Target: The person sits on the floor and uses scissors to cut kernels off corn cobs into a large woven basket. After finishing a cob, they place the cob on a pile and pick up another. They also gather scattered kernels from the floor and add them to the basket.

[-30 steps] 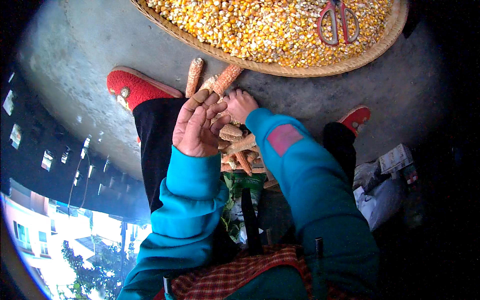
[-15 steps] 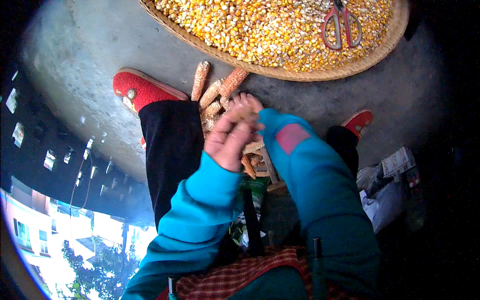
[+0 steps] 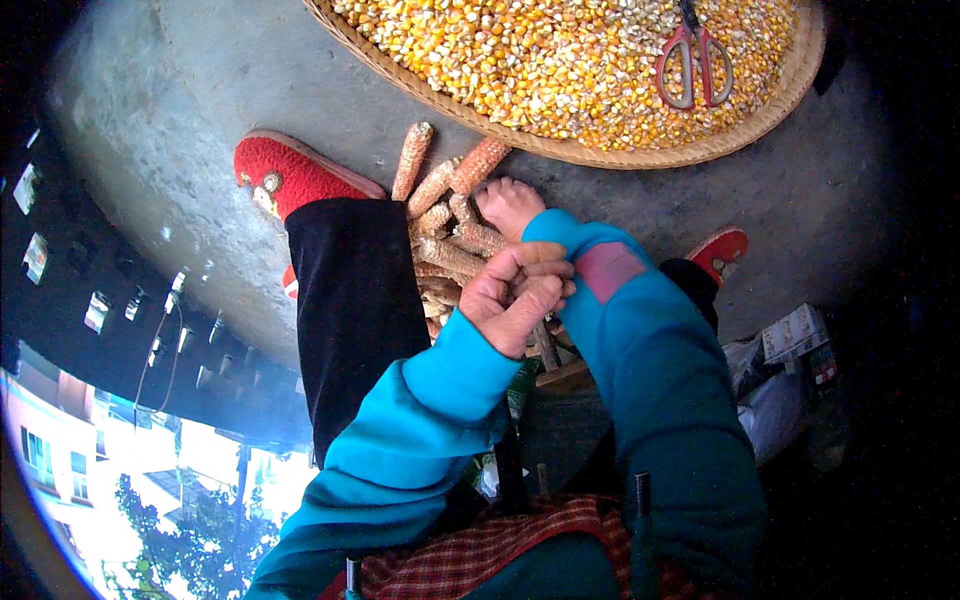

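My left hand (image 3: 518,298) is closed, thumb and fingers pressed together. Its fingertips lie right beside the teal sleeve (image 3: 590,265) of my right forearm; whether they pinch the cloth or something small cannot be seen. Just beyond it, my right hand (image 3: 510,207) is curled with its knuckles up, and whatever its fingers hold, if anything, is hidden. Several bare corn cobs (image 3: 440,255) lie heaped to the left of and below my right hand. Ahead is a wide woven basket (image 3: 660,157) full of loose corn kernels (image 3: 540,80), with red-handled scissors (image 3: 690,75) resting on them.
Red slippers (image 3: 300,172) and dark trouser legs (image 3: 350,310) flank the cob heap. A wooden stool-like frame (image 3: 562,378) stands below my hands. Plastic bags (image 3: 775,410) and a carton (image 3: 795,333) sit in the shade at right. Grey concrete floor (image 3: 190,110) stretches to the left.
My left hand has drawn back from my right hand to beside the right sleeve. More of the cobs now shows between my legs. The whole view has shifted slightly.
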The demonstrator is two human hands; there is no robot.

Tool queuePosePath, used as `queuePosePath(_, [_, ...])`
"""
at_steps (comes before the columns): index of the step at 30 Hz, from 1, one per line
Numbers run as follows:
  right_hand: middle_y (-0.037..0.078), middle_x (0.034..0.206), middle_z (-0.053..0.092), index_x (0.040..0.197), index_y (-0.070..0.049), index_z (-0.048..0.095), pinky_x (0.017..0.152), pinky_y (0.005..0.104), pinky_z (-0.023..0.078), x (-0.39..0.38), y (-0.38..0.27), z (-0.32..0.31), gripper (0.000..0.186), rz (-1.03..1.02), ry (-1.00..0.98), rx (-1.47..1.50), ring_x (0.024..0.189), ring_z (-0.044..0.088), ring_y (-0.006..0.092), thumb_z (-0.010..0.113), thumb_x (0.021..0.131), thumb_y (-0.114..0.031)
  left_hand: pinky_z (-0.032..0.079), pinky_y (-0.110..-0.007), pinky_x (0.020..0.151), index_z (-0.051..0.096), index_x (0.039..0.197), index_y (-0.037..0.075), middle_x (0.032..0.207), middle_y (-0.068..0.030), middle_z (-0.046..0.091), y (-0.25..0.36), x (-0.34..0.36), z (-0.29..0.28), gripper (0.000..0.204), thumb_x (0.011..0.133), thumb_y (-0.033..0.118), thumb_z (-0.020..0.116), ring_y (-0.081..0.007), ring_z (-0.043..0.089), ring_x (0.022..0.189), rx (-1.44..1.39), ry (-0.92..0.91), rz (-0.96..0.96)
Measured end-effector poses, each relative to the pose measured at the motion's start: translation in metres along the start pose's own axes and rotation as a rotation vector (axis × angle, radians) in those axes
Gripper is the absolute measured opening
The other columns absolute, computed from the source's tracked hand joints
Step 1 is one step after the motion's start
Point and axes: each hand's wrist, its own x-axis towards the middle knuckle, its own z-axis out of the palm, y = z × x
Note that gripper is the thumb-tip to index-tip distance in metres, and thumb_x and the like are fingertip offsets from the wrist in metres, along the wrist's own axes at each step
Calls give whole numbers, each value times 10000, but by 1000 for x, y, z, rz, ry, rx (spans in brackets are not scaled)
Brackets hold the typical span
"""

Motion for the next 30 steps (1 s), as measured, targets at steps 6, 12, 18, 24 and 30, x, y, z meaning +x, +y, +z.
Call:
queuePosePath(6, [96, 720, 518, 709, -54, 524, 557, 341, 483, -16, -2, -32, 86, 68, 67, 163, 701, 533, 253, 495, 650, -110, 437, -283, 744, 435, 1082, 10, 955, -93, 547, -8, -4, 6, 315, 791, 99, 518, -179, 542, 850, -6, -42, -23])
queuePosePath(12, [91, 851, 545, 863, -73, 544, 653, 351, 449, -42, 20, -152, 199, 294, 548, 406, 771, 535, 246, 569, 667, -92, 414, -271, 772, 416, 1100, 13, 940, -68, 542, -10, -13, 21, 323, 796, 75, 508, -143, 528, 882, -32, -244, -92])
queuePosePath(18, [92, 795, 591, 850, -64, 594, 645, 299, 458, -53, 30, -146, 200, 588, 682, 634, 714, 577, 189, 634, 654, -78, 387, -246, 793, 426, 1084, 27, 954, -43, 505, -9, -14, 28, 291, 804, 53, 497, -106, 475, 914, -14, -362, -119])
queuePosePath(24, [178, 752, 566, 821, -49, 536, 599, 398, 453, -32, 0, -18, 164, 609, -9, 586, 700, 557, 328, 588, 692, -135, 415, -264, 767, 432, 1086, 16, 960, -60, 530, -12, -14, 28, 303, 800, 82, 507, -131, 514, 868, 4, -330, -111])
queuePosePath(30, [191, 770, 572, 828, -13, 500, 564, 404, 483, -18, -3, -13, 137, 462, -222, 363, 693, 586, 319, 510, 726, -103, 388, -254, 805, 433, 1080, 22, 966, -52, 505, -10, -14, 24, 297, 794, 53, 507, -117, 478, 926, -54, -305, -147])
